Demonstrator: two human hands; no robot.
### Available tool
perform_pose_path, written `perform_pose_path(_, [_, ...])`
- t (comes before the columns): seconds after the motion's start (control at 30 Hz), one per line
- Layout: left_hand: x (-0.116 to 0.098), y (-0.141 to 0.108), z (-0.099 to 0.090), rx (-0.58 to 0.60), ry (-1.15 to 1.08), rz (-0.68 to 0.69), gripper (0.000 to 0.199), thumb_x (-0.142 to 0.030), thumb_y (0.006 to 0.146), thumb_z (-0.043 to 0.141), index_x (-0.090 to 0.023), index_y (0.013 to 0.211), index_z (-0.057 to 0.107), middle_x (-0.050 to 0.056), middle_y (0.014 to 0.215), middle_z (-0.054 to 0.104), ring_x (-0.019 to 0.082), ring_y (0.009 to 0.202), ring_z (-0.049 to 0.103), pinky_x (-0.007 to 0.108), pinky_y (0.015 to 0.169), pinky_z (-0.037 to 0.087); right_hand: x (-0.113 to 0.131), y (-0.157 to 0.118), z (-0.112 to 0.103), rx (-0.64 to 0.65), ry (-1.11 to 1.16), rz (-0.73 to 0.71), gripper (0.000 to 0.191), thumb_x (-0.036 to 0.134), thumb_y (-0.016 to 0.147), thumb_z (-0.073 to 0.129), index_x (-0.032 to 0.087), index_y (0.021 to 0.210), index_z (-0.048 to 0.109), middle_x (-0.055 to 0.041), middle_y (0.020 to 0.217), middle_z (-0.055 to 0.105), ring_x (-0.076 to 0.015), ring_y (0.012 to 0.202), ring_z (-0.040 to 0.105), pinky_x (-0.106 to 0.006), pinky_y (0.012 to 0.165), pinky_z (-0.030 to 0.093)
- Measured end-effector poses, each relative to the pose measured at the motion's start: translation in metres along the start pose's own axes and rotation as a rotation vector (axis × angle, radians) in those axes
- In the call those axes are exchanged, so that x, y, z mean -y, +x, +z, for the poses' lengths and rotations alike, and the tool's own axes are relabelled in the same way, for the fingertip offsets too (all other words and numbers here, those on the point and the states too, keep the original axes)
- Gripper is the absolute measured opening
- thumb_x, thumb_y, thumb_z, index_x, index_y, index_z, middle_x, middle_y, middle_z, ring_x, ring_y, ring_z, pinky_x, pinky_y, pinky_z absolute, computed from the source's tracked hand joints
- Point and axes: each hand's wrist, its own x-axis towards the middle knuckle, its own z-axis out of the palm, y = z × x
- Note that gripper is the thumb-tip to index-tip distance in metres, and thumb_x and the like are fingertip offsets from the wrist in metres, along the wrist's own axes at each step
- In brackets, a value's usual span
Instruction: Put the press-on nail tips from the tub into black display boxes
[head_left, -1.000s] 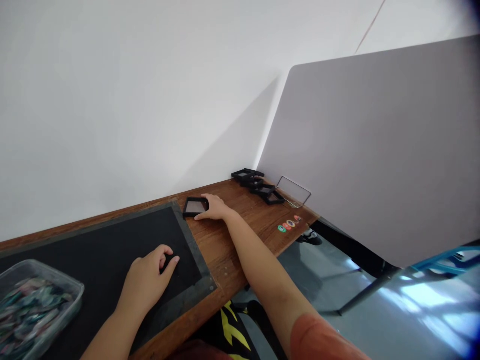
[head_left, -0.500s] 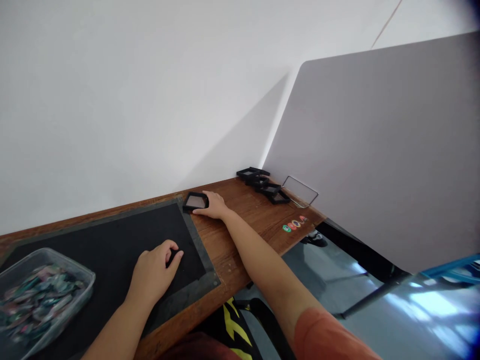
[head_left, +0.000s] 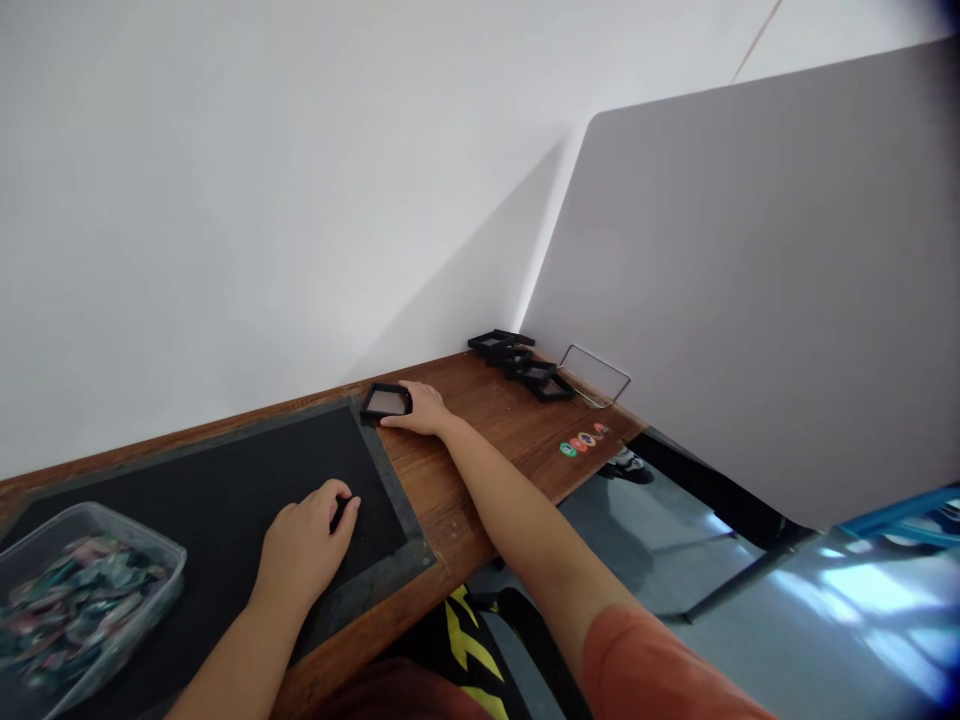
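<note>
My right hand (head_left: 421,409) grips the right end of a small black rectangular frame (head_left: 387,401), thumb on the near side and fingers on the far side. The frame has a pale grey inside and lies at the far right corner of a black mat (head_left: 247,460). My left hand (head_left: 309,545) rests on the mat, fingers loosely curled, with a gap between thumb and forefinger and nothing seen in it. To its left, a clear plastic tub (head_left: 176,560) holds many shiny, multicoloured pieces (head_left: 90,590), too blurred to name exactly.
Several similar black frames (head_left: 534,371) lie overlapping near the wall at the table's back right. A thin wire stand (head_left: 596,376) is beside them, by a grey panel (head_left: 735,280). Round stickers (head_left: 577,444) mark the wooden table (head_left: 487,410) near its right edge.
The view has shifted slightly, so everything sits a little further left. Both hands keep the same pose, and the right still holds the frame.
</note>
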Motion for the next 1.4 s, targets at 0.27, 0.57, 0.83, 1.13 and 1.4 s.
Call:
perform_pose_path(0.27, [0.004, 0.001, 0.004, 0.003, 0.038, -0.027, 0.029, -0.045, 0.102, 0.039, -0.027, 0.099, 0.061, 0.003, 0.081, 0.071, 0.024, 0.071, 0.068, 0.030, 0.062, 0.034, 0.003, -0.002, -0.003, -0.025, 0.102, 0.012, 0.110, 0.065, 0.060, 0.089, 0.017, 0.151, 0.049, -0.0194, 0.156, 0.051, -0.0379, 0.148, 0.043, -0.051, 0.125, 0.028])
perform_pose_path(0.57, [0.006, 0.002, 0.002, 0.048, -0.001, -0.040, 0.032, -0.049, 0.100, 0.037, -0.027, 0.100, 0.059, 0.002, 0.078, 0.067, 0.023, 0.072, 0.066, 0.031, 0.062, 0.035, -0.004, -0.002, -0.007, -0.087, 0.501, 0.088, 0.106, 0.060, 0.059, 0.090, 0.015, 0.146, 0.050, -0.0187, 0.152, 0.054, -0.0291, 0.137, 0.055, -0.041, 0.116, 0.043])
perform_pose_path(0.83, [0.010, 0.009, 0.007, -0.106, -0.287, -0.098, 0.048, -0.065, 0.092, 0.053, -0.025, 0.119, 0.054, 0.002, 0.096, 0.067, 0.022, 0.076, 0.066, 0.035, 0.067, 0.046, 0.023, -0.004, -0.011, 0.000, 0.923, 0.089, 0.053, 0.052, 0.091, 0.063, 0.022, 0.135, 0.058, -0.0093, 0.140, 0.065, -0.0229, 0.127, 0.064, -0.037, 0.104, 0.052])
perform_pose_path(1.13, [-0.022, 0.042, -0.003, -0.392, -1.107, 0.044, 0.069, -0.053, 0.080, 0.079, -0.025, 0.136, 0.049, 0.015, 0.144, 0.058, 0.033, 0.135, 0.057, 0.049, 0.108, 0.048, 0.066, -0.050, -0.001, 0.306, 1.342, -0.201, 0.074, 0.043, 0.061, 0.093, 0.027, 0.128, 0.064, -0.0044, 0.125, 0.070, -0.0223, 0.120, 0.064, -0.037, 0.109, 0.049])
perform_pose_path(1.4, [-0.035, 0.064, -0.006, -0.518, -1.352, 0.058, 0.056, -0.042, 0.067, 0.091, -0.019, 0.107, 0.059, 0.003, 0.102, 0.066, 0.021, 0.102, 0.068, 0.039, 0.098, 0.054, 0.058, -0.052, -0.004, 0.305, 1.335, -0.167, 0.077, 0.048, 0.058, 0.094, 0.026, 0.126, 0.064, -0.0050, 0.122, 0.070, -0.0236, 0.116, 0.065, -0.040, 0.108, 0.048])
